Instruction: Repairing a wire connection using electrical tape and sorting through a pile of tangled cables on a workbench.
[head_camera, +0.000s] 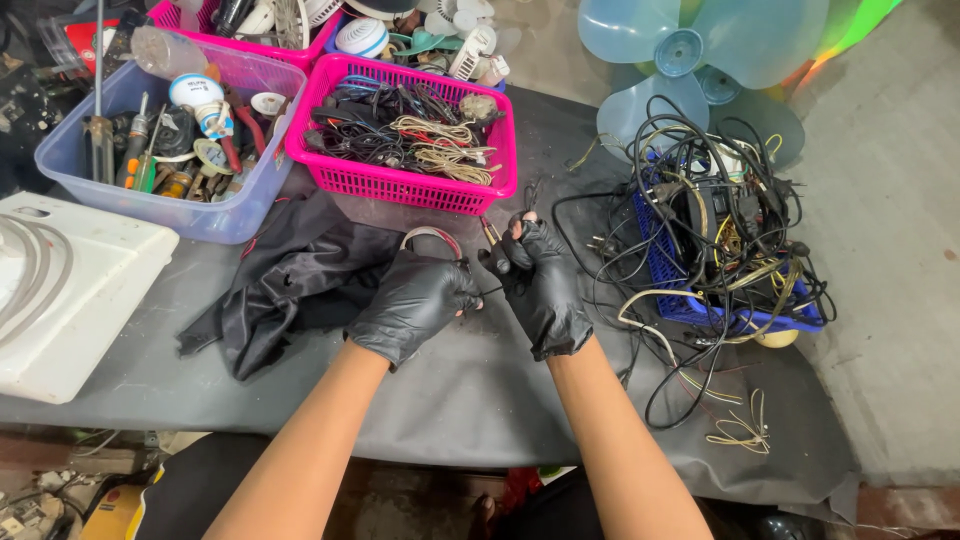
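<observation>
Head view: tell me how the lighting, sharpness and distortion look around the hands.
Head view: soft, even light with faint shadows beneath the left hand and right hand; the black gloves show dull highlights, no harsh glare; the pink basket and blue basket of wires are sharp; wide-angle bending shows at the frame edges; the thin wire between the hands is too fine to resolve well.

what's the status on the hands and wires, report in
Left hand gloved, closed on looped wire. Right hand gloved, gripping a small black tool. Pink basket of wires just beyond; black cloth by left hand.
</observation>
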